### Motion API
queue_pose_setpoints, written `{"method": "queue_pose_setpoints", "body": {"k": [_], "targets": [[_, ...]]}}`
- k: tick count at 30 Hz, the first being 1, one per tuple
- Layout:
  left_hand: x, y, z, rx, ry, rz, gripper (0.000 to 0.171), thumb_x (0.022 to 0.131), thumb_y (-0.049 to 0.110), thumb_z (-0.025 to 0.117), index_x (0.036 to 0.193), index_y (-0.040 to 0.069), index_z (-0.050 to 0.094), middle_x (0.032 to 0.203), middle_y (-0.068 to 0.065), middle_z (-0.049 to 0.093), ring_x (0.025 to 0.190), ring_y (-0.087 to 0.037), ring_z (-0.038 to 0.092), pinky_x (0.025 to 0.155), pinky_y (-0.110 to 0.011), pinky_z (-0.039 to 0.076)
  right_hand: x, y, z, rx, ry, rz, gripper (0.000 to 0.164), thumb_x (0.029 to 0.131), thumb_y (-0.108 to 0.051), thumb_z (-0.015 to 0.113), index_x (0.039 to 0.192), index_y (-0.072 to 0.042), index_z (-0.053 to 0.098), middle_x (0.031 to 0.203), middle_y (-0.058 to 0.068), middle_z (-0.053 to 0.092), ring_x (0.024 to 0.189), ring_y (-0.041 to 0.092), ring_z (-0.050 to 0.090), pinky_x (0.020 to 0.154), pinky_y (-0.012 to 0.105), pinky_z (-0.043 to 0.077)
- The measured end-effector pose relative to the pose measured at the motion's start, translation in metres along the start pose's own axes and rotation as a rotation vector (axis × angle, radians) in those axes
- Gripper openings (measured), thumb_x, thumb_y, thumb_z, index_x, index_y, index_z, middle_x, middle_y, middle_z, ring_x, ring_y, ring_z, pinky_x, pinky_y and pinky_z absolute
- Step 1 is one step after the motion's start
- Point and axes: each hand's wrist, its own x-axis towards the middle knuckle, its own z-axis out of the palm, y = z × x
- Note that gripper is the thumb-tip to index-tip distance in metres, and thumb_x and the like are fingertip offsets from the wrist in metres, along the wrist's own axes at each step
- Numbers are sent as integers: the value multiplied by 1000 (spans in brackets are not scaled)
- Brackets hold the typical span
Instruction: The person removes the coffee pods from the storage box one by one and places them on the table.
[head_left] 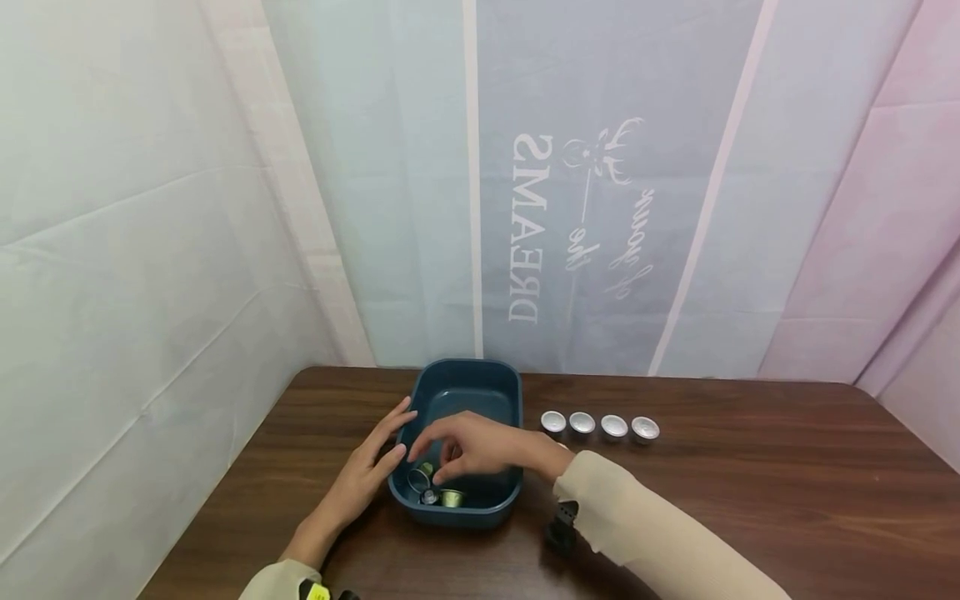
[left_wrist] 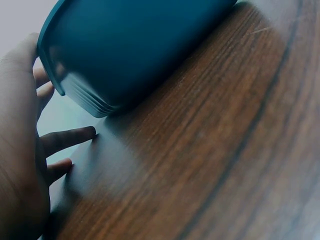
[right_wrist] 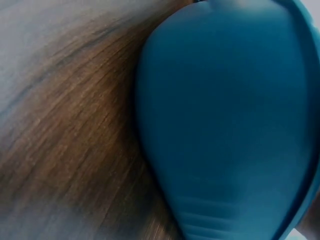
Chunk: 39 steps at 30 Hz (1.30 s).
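A dark blue plastic basin (head_left: 465,517) stands on the table. My left hand (head_left: 367,471) rests at its left rim with fingers extended; the left wrist view shows the thumb side up against the basin wall (left_wrist: 135,45). My right hand (head_left: 476,446) reaches over the right rim into the basin, fingers bent downward, thumb and forefinger apart. Beneath its fingertips, in the near left corner, lie a few small coffee capsules, among them a green one (head_left: 452,498) and a dark silver one (head_left: 429,497). In the right wrist view the basin's outer wall (right_wrist: 225,115) hides the fingers.
Right of the basin, several silver-lidded capsules (head_left: 582,423) stand in a row on the brown wooden table (head_left: 750,483). Another lid peeks out behind the right wrist. A printed cloth (head_left: 600,250) hangs along the table's back edge.
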Motion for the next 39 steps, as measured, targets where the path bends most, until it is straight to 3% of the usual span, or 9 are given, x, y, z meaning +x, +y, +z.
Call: {"method": "queue_pose_setpoints", "body": {"k": [16, 27, 39], "targets": [[2, 4, -2, 23, -11, 17, 45, 101, 10, 45, 145, 11, 40, 157, 0, 23, 141, -28, 24, 100, -65, 26, 10, 4, 3, -62, -51, -25, 29, 86, -9, 72, 114, -17, 67, 111, -7, 60, 76, -6, 60, 67, 13, 48], [4, 4, -5, 20, -14, 6, 44, 101, 10, 45, 145, 9, 40, 157, 0, 23, 141, -28, 24, 100, -66, 25, 15, 8, 4, -70, -52, -13, 28, 86, -13, 73, 112, -18, 68, 110, -9, 61, 73, -8, 59, 65, 12, 48], [5, 7, -6, -3, -9, -11, 46, 100, 7, 47, 144, 15, 41, 156, 4, 23, 141, -25, 23, 102, -65, 24, 16, 9, 3, -100, -23, 10, 23, 84, -19, 75, 106, -19, 70, 100, -12, 62, 63, -4, 56, 58, 14, 46]]}}
